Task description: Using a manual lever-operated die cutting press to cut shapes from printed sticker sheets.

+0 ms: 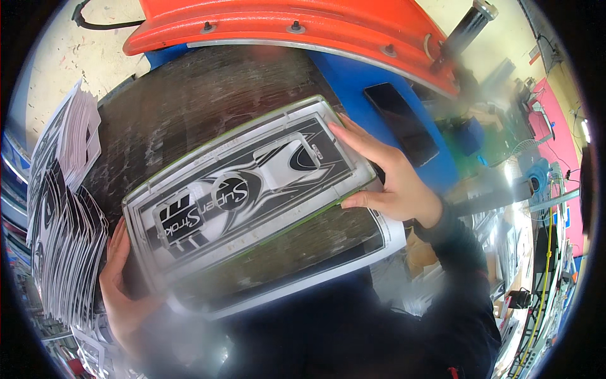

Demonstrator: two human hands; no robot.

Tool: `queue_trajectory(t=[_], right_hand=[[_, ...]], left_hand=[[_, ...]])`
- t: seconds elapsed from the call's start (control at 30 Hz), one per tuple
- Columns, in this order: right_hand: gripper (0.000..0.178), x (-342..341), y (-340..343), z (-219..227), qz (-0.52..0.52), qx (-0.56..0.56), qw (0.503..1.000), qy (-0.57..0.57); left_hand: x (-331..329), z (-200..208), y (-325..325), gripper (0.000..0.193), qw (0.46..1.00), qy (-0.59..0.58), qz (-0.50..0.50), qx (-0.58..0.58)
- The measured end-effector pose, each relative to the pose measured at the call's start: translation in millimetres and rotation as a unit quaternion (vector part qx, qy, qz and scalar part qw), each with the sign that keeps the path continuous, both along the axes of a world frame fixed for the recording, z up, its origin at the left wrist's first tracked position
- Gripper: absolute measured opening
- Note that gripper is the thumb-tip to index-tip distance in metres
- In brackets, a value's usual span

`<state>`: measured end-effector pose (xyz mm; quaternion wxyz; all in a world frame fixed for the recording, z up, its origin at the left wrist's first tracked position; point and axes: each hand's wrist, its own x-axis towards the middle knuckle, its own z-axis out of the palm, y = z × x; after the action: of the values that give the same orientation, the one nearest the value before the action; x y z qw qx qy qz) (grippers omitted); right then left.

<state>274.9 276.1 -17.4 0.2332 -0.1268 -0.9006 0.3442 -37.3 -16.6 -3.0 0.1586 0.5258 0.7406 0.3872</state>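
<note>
My left hand (pixel 123 294) and my right hand (pixel 391 170) hold a rectangular cutting die (pixel 281 226) between them, tilted up toward the right. It looks like a clear plate with raised walls and greenish edges. Black-and-white printed graphics show through it or within it; I cannot tell which. The right fingers lie along the far corner, with the thumb on the near edge. At the left end, my left fingers curl round the side, partly hidden. Beneath the die, a white-bordered printed sheet (pixel 394 235) lies at the near edge of a dark, scratched board (pixel 183 95).
Stacks of printed sheets (pixel 66 252) rise at the left. A red machine arm (pixel 284 22) with bolts spans the far side, and a dark metal post (pixel 464 35) stands at its right end. A black phone (pixel 401 123) rests on a blue surface (pixel 445 174).
</note>
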Motion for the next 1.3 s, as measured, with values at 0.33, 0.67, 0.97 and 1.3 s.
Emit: queue_trajectory(t=[0.33, 0.67, 0.97, 1.3], right_hand=[[0.090, 1, 0, 5, -0.006, -0.008, 1.000, -0.006], [0.085, -1, 2, 1, -0.032, -0.008, 0.999, -0.040], [0.093, -1, -3, 7, -0.086, 0.000, 0.995, -0.050], [0.097, -2, -3, 2, -0.072, -0.038, 0.996, -0.029]], left_hand=[[2, 2, 8, 0.104, 1.000, 0.006, -0.012, 0.003], [4, 2, 9, 0.103, 0.993, 0.112, 0.009, -0.038], [10, 15, 1, 0.102, 0.989, 0.125, -0.001, -0.081], [4, 9, -2, 0.100, 0.992, 0.115, -0.011, -0.055]])
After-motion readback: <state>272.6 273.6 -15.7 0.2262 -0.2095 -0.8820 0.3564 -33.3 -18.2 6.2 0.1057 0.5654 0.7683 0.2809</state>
